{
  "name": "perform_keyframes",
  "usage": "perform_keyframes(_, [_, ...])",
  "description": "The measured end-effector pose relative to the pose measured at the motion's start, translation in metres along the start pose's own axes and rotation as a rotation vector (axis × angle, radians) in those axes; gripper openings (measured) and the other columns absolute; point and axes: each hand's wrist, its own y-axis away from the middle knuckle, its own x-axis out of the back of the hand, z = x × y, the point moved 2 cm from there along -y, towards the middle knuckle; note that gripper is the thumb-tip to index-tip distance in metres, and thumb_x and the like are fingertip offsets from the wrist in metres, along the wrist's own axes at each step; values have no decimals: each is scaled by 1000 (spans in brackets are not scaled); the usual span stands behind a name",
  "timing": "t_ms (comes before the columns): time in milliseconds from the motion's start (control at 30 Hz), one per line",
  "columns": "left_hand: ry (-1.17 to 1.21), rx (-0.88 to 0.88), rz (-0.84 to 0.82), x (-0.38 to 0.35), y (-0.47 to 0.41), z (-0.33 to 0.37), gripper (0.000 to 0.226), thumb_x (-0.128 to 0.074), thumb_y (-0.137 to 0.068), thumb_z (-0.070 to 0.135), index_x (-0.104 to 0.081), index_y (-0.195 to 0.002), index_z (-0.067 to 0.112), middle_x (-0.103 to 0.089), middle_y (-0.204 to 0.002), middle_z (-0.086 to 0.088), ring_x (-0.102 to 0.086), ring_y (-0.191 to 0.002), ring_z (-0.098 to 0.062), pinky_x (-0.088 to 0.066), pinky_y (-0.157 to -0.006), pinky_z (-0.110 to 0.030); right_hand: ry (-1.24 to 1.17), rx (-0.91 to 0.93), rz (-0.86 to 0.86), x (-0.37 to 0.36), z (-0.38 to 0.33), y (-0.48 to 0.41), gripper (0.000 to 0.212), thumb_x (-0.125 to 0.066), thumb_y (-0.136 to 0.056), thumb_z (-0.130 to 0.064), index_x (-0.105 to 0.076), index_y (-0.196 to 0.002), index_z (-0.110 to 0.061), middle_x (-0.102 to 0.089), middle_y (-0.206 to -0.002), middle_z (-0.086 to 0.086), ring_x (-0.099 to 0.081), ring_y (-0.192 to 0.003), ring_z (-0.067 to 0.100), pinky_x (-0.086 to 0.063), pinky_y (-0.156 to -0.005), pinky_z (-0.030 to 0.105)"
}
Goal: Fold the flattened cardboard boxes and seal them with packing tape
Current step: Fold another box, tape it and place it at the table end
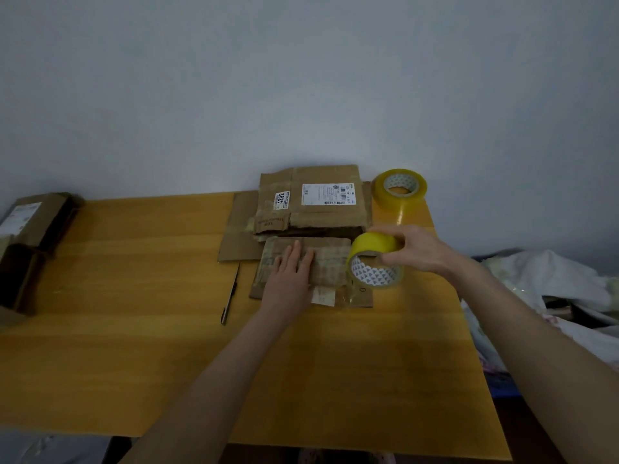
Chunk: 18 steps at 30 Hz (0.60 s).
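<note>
While pressing the small cardboard box down mid-table with the left hand, fingers straight and close together, gripping a yellow tape roll in the right hand, fingers curled over its rim, at the box's right end. Behind, against the wall: flattened boxes, second roll. Left, on the wooden table: dark slim tool.

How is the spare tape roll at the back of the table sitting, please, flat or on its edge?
Flat: the spare tape roll lies on the table with its core opening facing up.
</note>
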Motion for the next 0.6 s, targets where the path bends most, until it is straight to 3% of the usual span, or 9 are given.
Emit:
perform_keyframes(133, [52, 20, -12, 3, -3, 43, 103, -40, -87, 69, 9, -151, 6, 14, -158, -14, 13, -146, -28, 4, -119, -48, 2, -13, -20, 0, 10, 3, 64, -74, -79, -9, -51, -136, -27, -50, -127, -5, -44, -114, 13, -37, -86, 20])
perform_keyframes(267, [14, -19, -1, -4, -5, 52, 88, -31, -93, 63, 16, -150, 16, 18, -159, -6, 15, -145, -33, 5, -113, -60, 37, 13, -11, -6, 6, 2, 64, -72, -82, -11, -48, -138, -30, -46, -125, -10, -41, -111, 8, -36, -69, 3])
perform_keyframes(400, [-42, -16, -15, -3, -2, 38, 80, -26, -97, 58, 16, -150, 15, 18, -159, -7, 14, -145, -34, 3, -114, -59, -135, -32, -17, -18, -3, 1, 49, -63, -89, -43, -53, -134, -28, -51, -131, -8, -48, -115, 11, -43, -89, 24])
perform_keyframes(467, [-48, -2, -10, -4, 1, 27, 77, -22, -98, 57, 16, -150, 14, 18, -159, -8, 14, -145, -34, 2, -115, -59, -170, -50, 17, -27, -11, -4, 41, -54, -93, -46, -61, -124, -20, -62, -121, -1, -57, -104, 12, -47, -79, 21])
perform_keyframes(600, [-103, -15, 2, -7, 7, 10, 72, -17, -100, 53, 15, -150, 14, 18, -158, -9, 13, -146, -34, -1, -116, -59, -158, -51, -22, -43, -18, -14, 29, -61, -90, -42, -68, -108, -19, -69, -96, -2, -64, -82, 6, -49, -63, 16])
